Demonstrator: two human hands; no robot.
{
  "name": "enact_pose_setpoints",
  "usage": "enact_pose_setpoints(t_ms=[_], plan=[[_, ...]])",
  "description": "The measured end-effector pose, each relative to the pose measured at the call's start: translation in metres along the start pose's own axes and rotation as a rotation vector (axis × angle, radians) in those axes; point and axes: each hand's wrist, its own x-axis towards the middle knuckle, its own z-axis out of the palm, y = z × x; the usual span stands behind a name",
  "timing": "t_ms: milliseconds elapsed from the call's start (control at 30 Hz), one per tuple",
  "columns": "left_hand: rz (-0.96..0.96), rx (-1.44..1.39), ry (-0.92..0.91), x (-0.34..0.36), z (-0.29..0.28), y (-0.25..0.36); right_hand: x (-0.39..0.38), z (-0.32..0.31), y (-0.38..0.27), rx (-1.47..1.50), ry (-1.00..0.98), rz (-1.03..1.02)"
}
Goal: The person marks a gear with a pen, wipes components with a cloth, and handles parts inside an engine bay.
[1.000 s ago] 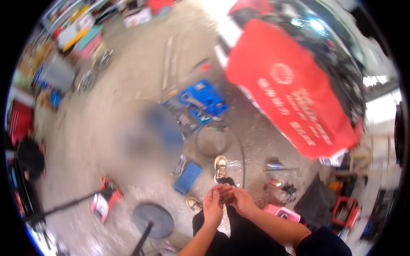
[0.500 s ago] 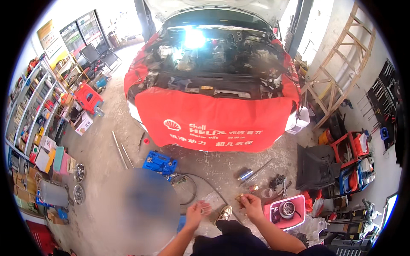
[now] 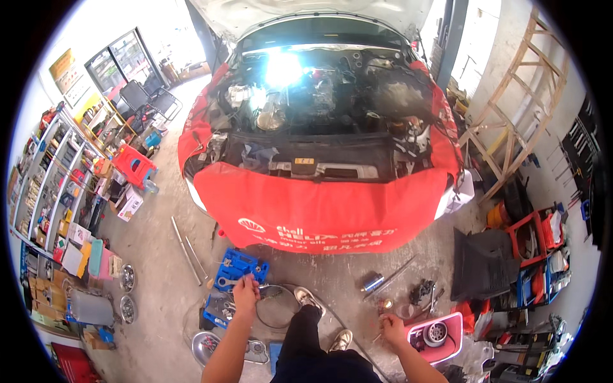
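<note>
Apparently mid-step, with the engine bay point(image 3: 329, 105) calling for closer footing, the left hand point(image 3: 245, 294) hangs half-curled over the floor-set blue tool case point(image 3: 259, 267), the right hand point(image 3: 393, 330) curls loosely beside the pink bin point(image 3: 446, 353), and whether either grips anything I cannot tell.

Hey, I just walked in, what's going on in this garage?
Someone stands on the floor in front of a car with its hood up and a red cover draped over its front end. Their left hand is out over an open blue tool case, and their right hand is beside a pink bin holding a round metal part. Whether either hand holds anything is too small to tell.
</note>
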Motion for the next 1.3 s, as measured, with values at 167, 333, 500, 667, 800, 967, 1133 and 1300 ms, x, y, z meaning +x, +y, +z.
enact_pose_setpoints(t_ms=[167,333,500,667,800,967,1133,1300], plan=[[0.587,0.365,0.108,0.182,0.036,0.058,0.123,0.017,-0.109,-0.083,0.205,-0.222],[0.923,0.553,0.063,0.340,0.070,0.144,0.284,0.079,-0.336,-0.393,0.310,-0.712],[0.845,0.535,0.124,0.437,0.090,0.161,0.475,0.147,-0.490,-0.764,0.482,-0.945],[0.712,0.670,0.091,0.456,0.102,0.143,0.583,0.153,-0.484,-0.920,0.167,-0.406],[0.524,0.939,0.042,0.458,0.096,0.157,0.588,0.163,-0.491,-0.999,-0.090,-0.211],[0.508,1.122,0.032,0.468,0.109,0.159,0.593,0.170,-0.519,-1.147,-0.080,-0.154],[0.531,1.044,0.085,0.471,0.091,0.157,0.581,0.181,-0.515,-1.049,-0.132,-0.339],[0.495,0.985,0.084,0.454,0.098,0.169,0.566,0.174,-0.508,-1.004,-0.340,-0.282]])
